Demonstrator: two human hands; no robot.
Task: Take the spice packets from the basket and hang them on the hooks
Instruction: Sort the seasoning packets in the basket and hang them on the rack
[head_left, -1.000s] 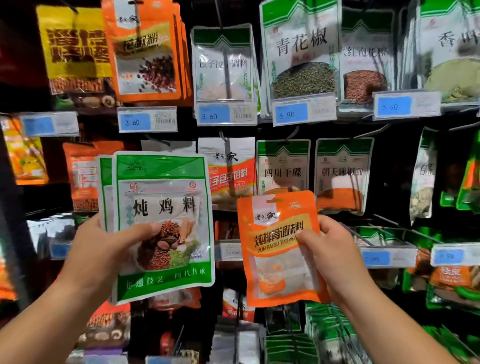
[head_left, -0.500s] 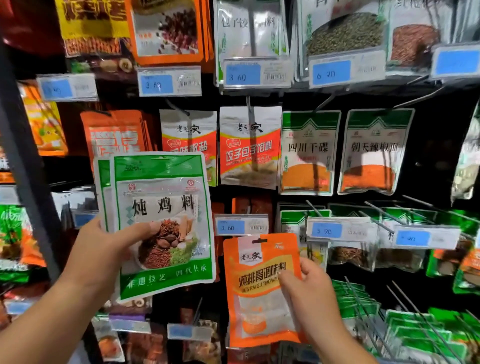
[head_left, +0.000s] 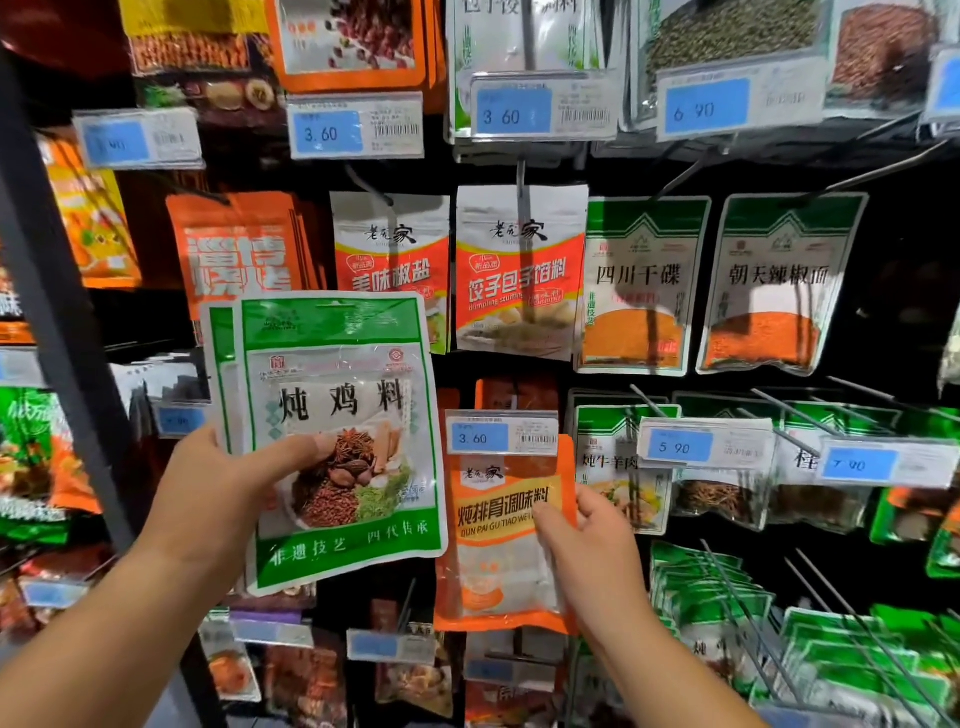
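My left hand (head_left: 223, 499) grips a small stack of green and white spice packets (head_left: 343, 415) by the lower left side, thumb across the front one, held upright before the rack. My right hand (head_left: 587, 556) pinches an orange spice packet (head_left: 498, 566) by its right edge. That packet's top sits tucked behind the 3.60 price tag (head_left: 501, 434) of a hook in the middle row. I cannot tell whether its hole is on the hook. The basket is out of view.
Rows of hooks carry hung packets: orange and white packets (head_left: 519, 270) above, green and orange packets (head_left: 644, 283) to their right, green packets (head_left: 711, 592) on long bare hook wires (head_left: 748, 613) lower right. A dark upright post (head_left: 57, 322) stands at left.
The view dropped down the rack. My right hand carried the orange packet down and in, up behind the 3.60 tag. My left hand kept its green packets steady.
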